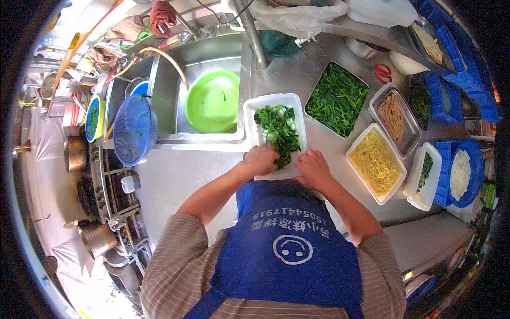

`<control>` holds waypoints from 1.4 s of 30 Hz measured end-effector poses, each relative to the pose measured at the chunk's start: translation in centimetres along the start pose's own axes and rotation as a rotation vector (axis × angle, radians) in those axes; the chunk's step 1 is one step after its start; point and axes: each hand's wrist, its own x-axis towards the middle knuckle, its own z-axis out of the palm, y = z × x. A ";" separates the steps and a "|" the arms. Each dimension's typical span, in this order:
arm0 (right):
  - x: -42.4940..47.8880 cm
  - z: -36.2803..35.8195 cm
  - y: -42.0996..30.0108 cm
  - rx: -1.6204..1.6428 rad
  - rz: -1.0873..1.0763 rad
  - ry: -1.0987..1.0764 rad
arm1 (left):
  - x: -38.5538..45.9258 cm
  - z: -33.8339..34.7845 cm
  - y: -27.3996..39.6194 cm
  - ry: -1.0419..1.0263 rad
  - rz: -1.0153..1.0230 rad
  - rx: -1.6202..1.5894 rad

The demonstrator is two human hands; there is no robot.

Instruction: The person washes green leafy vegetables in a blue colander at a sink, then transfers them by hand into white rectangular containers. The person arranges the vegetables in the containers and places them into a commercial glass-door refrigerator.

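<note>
Right in front of me stands a white plastic container [250, 104], its near edge close to my apron. Wilted dark leafy greens [283, 133] lie in a long heap inside it. My left hand [261, 160] reaches over the container's near left side, fingers curled into the near end of the greens; its fingertips are partly hidden. At the near right corner, my right hand [312, 169] grips the rim. Just beyond, to the right, a rectangular tray of chopped greens [338, 99] rests on the steel counter [279, 77].
A sink [169, 103] at left holds a green basin [213, 101] with water. On its near left edge leans a blue colander [134, 129]. Rightward are yellow noodles [374, 163], a tray of brown strips [394, 115], a smaller white container [432, 179] and red-handled scissors [383, 73].
</note>
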 end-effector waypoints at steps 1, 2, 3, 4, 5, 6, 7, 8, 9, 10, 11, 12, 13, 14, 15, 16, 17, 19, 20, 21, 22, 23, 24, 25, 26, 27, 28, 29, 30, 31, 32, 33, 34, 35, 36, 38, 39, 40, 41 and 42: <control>0.0 -0.2 -0.1 -0.017 0.008 0.001 | 0.3 0.4 0.2 0.144 -0.053 -0.178; 0.1 -0.3 -0.3 -0.034 0.016 0.003 | 1.0 0.5 0.0 0.215 -0.102 -0.227; -0.1 -0.4 -0.4 -0.055 0.026 -0.003 | 1.9 0.1 0.1 0.287 -0.148 -0.283; -0.2 0.0 -0.5 -0.071 0.039 -0.020 | 2.4 -0.1 0.4 0.359 -0.194 -0.340; -0.3 0.7 -0.5 -0.087 0.053 -0.037 | 2.9 1.1 0.5 0.292 -0.090 -0.264; -0.2 1.0 -0.3 -0.108 0.064 -0.050 | 4.0 2.9 0.2 0.232 0.013 -0.186; -0.1 1.3 -0.3 -0.120 0.058 -0.043 | 4.1 3.4 0.5 0.174 0.105 -0.109; 0.0 1.6 -0.4 -0.131 0.052 -0.035 | 4.2 3.8 0.7 0.072 0.266 -0.045; -0.1 1.6 -0.5 -0.137 0.059 -0.025 | 4.3 3.7 0.6 0.103 0.269 -0.058; -0.2 1.5 -0.5 -0.125 0.056 -0.023 | 4.5 3.5 0.4 0.135 0.271 -0.071; -0.3 1.4 -0.5 -0.114 0.054 -0.020 | 4.8 3.1 0.1 0.166 0.273 -0.084; -0.2 1.1 -0.7 -0.101 0.049 -0.018 | 5.3 3.5 -1.0 0.370 0.116 -0.050; -0.3 0.8 -0.9 -0.114 0.068 -0.011 | 5.5 2.5 -1.5 0.436 -0.051 0.095; -0.4 0.5 -1.2 -0.128 0.087 -0.004 | 5.6 1.5 -1.9 0.408 -0.147 0.096; -0.4 0.3 -1.4 -0.142 0.098 0.001 | 5.0 -0.5 -1.7 0.380 -0.251 0.096; -0.4 0.4 -1.3 -0.143 0.102 0.004 | 5.4 -0.5 -1.6 0.289 -0.284 0.116; -0.5 0.5 -1.3 -0.144 0.107 0.006 | 5.2 -0.4 -1.0 0.185 -0.175 0.091; -0.2 0.6 -1.3 -0.160 0.120 -0.003 | 3.8 0.0 0.0 -0.017 0.021 0.040; -0.2 0.6 -1.4 -0.176 0.136 -0.016 | 3.9 1.1 -0.3 -0.037 0.154 0.111; 0.2 0.8 -1.7 -0.189 0.130 -0.031 | 3.9 2.6 -0.7 0.076 0.131 0.076; 0.3 1.0 -1.9 -0.188 0.176 -0.057 | 4.1 2.8 -0.8 0.124 0.107 0.071; 0.3 1.2 -1.8 -0.182 0.221 -0.070 | 3.2 0.4 0.1 0.099 0.052 -0.065; 1.0 0.6 -2.8 -0.182 0.230 -0.113 | 3.5 3.2 -1.2 0.277 0.079 0.012; 1.0 -0.2 -3.4 -0.186 0.282 -0.158 | 3.2 2.0 -1.1 0.253 0.089 0.000; 0.8 -0.6 -3.7 -0.137 0.288 -0.144 | 2.1 1.2 -1.0 0.319 0.096 -0.038; 0.7 -0.7 -4.0 -0.092 0.301 -0.134 | 1.4 0.8 -1.4 0.415 0.140 -0.095; 0.4 -0.4 -4.0 -0.066 0.301 -0.095 | 0.2 0.5 -1.8 0.499 0.120 -0.208; 0.2 0.0 -4.1 -0.042 0.304 -0.058 | -0.9 0.1 -2.4 0.585 0.104 -0.324; 0.1 0.6 -4.0 -0.016 0.306 -0.023 | -2.3 -0.1 -3.5 0.596 0.022 -0.475; -0.2 1.2 -3.6 0.026 0.296 0.020 | -3.9 -0.4 -4.6 0.601 -0.044 -0.629; -0.4 1.8 -3.3 0.070 0.287 0.063 | -5.3 -0.7 -5.8 0.601 -0.108 -0.783; -0.2 2.0 -3.6 0.113 0.258 0.098 | -6.1 2.0 -8.5 0.769 -0.140 -0.867; -0.2 1.8 -4.0 0.136 0.277 0.111 | -7.5 2.7 -10.9 0.744 -0.207 -1.063; 0.1 1.9 -4.5 0.189 0.315 0.126 | -9.3 3.5 -13.4 0.787 -0.281 -1.263; 0.2 2.2 -4.8 0.241 0.374 0.154 | -11.9 2.0 -15.3 0.730 -0.431 -1.339; 1.2 2.3 -6.4 0.327 0.437 0.162 | -17.0 4.5 -21.3 0.813 -0.635 -1.762; 2.1 1.8 -7.9 0.395 0.467 0.178 | -19.7 6.2 -24.3 0.931 -0.585 -1.967; 3.0 1.4 -9.7 0.466 0.497 0.194 | -21.8 7.4 -28.0 1.043 -0.641 -2.069; 3.8 1.3 -11.4 0.533 0.542 0.217 | -23.7 6.7 -29.8 1.176 -0.628 -2.182; 4.6 1.8 -12.5 0.538 0.506 0.272 | -25.5 5.9 -31.4 1.291 -0.608 -2.233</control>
